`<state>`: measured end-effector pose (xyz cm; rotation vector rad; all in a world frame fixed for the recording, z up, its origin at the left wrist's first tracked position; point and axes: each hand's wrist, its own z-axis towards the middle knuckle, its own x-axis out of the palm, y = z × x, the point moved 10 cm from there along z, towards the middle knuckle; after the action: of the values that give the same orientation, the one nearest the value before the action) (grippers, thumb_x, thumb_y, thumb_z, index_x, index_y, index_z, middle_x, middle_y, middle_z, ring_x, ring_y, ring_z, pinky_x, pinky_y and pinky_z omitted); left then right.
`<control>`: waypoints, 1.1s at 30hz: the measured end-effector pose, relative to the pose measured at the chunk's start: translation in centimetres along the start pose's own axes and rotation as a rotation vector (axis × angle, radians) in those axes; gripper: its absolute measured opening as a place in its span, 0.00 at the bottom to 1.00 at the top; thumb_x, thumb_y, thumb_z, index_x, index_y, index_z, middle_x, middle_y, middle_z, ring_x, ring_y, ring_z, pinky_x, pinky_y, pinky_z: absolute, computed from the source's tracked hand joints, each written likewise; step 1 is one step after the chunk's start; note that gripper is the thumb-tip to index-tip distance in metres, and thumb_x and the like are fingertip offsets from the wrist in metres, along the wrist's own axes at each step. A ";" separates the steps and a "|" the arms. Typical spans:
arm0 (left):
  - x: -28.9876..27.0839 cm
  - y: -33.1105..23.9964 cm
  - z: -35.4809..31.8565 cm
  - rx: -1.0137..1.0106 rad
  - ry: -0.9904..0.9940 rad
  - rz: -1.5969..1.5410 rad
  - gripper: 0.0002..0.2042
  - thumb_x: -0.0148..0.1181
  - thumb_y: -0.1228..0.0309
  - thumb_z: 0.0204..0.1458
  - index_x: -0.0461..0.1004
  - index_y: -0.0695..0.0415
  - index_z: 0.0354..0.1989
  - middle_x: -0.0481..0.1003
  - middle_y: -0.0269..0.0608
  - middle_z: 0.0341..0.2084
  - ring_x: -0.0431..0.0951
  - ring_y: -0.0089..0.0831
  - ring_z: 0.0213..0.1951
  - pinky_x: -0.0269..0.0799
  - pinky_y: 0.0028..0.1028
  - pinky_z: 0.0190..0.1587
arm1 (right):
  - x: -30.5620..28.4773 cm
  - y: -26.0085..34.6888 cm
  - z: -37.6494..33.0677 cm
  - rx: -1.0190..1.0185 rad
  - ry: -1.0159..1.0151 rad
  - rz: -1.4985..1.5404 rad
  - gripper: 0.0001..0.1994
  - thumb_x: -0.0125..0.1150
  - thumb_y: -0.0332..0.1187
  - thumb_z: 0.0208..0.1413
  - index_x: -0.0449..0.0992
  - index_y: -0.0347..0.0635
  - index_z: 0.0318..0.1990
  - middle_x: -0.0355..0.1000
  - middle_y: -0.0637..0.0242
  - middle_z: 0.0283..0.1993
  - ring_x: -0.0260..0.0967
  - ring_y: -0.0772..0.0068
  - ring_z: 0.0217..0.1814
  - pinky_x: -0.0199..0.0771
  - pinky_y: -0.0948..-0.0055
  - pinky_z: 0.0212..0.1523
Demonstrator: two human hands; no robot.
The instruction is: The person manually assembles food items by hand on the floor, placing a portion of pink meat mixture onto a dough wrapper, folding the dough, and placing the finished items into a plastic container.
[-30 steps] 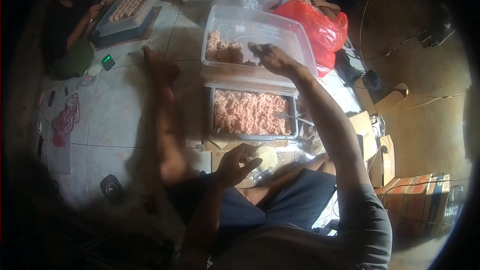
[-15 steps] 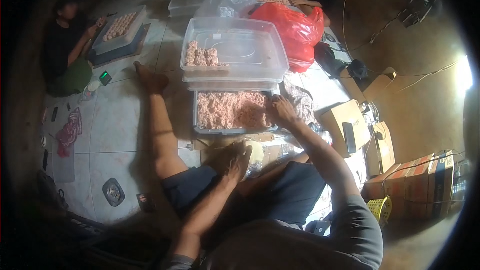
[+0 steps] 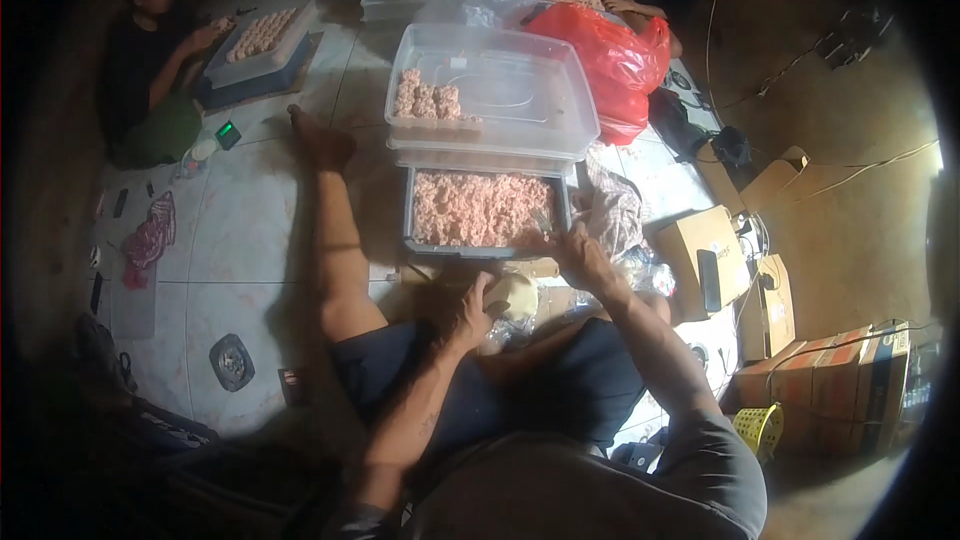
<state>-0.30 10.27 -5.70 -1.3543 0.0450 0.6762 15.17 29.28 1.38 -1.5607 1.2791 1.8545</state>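
In front of me a grey tray (image 3: 408, 230) holds a mass of pink minced filling (image 3: 475, 208). My right hand (image 3: 588, 262) is at the tray's near right corner with its fingers closed. A thin greyish tip shows over the filling beside them, too blurred to name. Above my lap my left hand (image 3: 475, 318) has its fingers curled at the edge of a pale yellow round piece (image 3: 516, 292), which looks flat and soft. Clear plastic wrap (image 3: 510, 332) lies just under that piece.
Stacked clear tubs (image 3: 520, 135) stand beyond the tray, with shaped pink portions (image 3: 428, 98) at the upper one's left. A red plastic bag (image 3: 610, 60) sits alongside. Cardboard boxes (image 3: 700, 250) line the right. Co-workers sit at far left, near another tub (image 3: 300, 40), and far right.
My right hand has drawn back toward me from the filling to the tray's near right corner. My left hand stays by the pale round piece. The whole view has shifted slightly.
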 end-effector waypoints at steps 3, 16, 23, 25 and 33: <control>0.8 -2.6 1.6 -0.037 0.141 0.039 0.27 0.73 0.63 0.52 0.67 0.59 0.57 0.78 0.54 0.44 0.78 0.53 0.49 0.73 0.44 0.51 | -1.4 -0.7 -1.5 -0.314 -0.235 -0.203 0.22 0.58 0.44 0.61 0.72 0.25 0.41 0.75 0.30 0.34 0.77 0.35 0.40 0.77 0.46 0.32; 1.2 -2.2 1.8 -0.133 0.264 -0.065 0.15 0.57 0.60 0.61 0.72 0.62 0.41 0.77 0.60 0.36 0.77 0.59 0.41 0.71 0.48 0.45 | -7.1 13.1 8.3 -0.515 -0.119 -0.567 0.07 0.51 0.33 0.62 0.75 0.41 0.39 0.76 0.56 0.38 0.76 0.55 0.44 0.64 0.55 0.53; 1.6 -2.7 1.7 -0.149 0.326 -0.131 0.13 0.61 0.66 0.57 0.73 0.63 0.43 0.78 0.58 0.35 0.79 0.56 0.42 0.73 0.45 0.45 | 0.4 14.9 2.6 -1.216 -0.334 -1.461 0.04 0.52 0.31 0.60 0.72 0.47 0.34 0.69 0.66 0.33 0.71 0.67 0.41 0.62 0.60 0.48; 0.5 -2.1 1.4 -0.138 0.312 -0.095 0.13 0.62 0.67 0.57 0.72 0.63 0.43 0.78 0.58 0.35 0.79 0.56 0.42 0.73 0.45 0.45 | -2.1 16.2 3.5 -1.020 -0.048 -1.135 0.03 0.51 0.30 0.59 0.72 0.47 0.34 0.69 0.66 0.33 0.71 0.67 0.41 0.61 0.60 0.49; 0.6 -3.0 0.8 0.094 0.276 -0.113 0.16 0.65 0.66 0.53 0.72 0.60 0.46 0.79 0.55 0.34 0.80 0.53 0.40 0.75 0.43 0.44 | -1.3 14.5 3.4 -0.787 0.396 -0.477 0.08 0.52 0.36 0.62 0.71 0.47 0.31 0.70 0.62 0.31 0.70 0.58 0.40 0.60 0.57 0.50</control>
<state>1.36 11.11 -3.10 -1.3402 0.2172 0.3847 2.40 25.16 8.06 -2.4526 0.1893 1.8598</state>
